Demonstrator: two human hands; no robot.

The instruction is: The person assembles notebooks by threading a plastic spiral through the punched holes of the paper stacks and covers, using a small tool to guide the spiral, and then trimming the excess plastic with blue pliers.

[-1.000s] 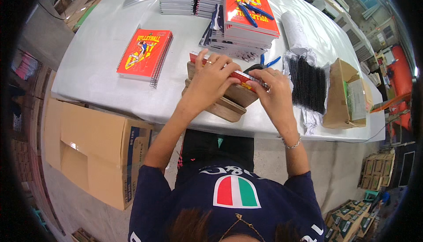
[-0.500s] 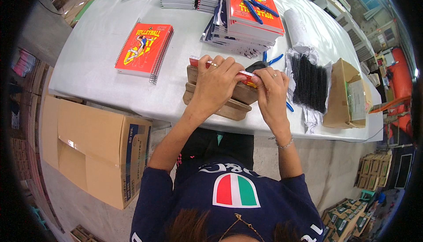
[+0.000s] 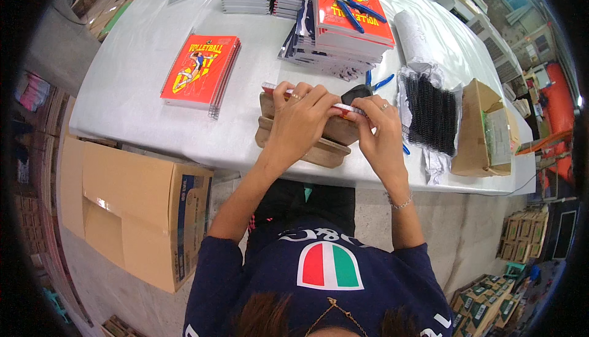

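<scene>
Since a second ago our hands have slid a little leftward along the notebook's edge, and our head has tipped so the table sits lower in view. Our left hand (image 3: 300, 119) lies flat over the notebook (image 3: 273, 87), fingers together and curled over its far edge, pressing it down onto the wooden jig (image 3: 319, 150) at table centre. Our right hand (image 3: 381, 131), at 3 o'clock of the left, pinches the same edge with fingers closed on it. To do this well, we judge we should keep the edge square on the jig and hold even pressure with both hands.

At 10 o'clock lies a red notebook (image 3: 199, 70); at 12 a stack of notebooks (image 3: 350, 21) with blue pliers (image 3: 356, 9) on top; at 3 a bundle of black spiral coils (image 3: 432, 113). Our hands hide nearly all of the held notebook, so we cannot tell whether a coil is in it. A dark object behind our right hand is too covered to identify.
</scene>
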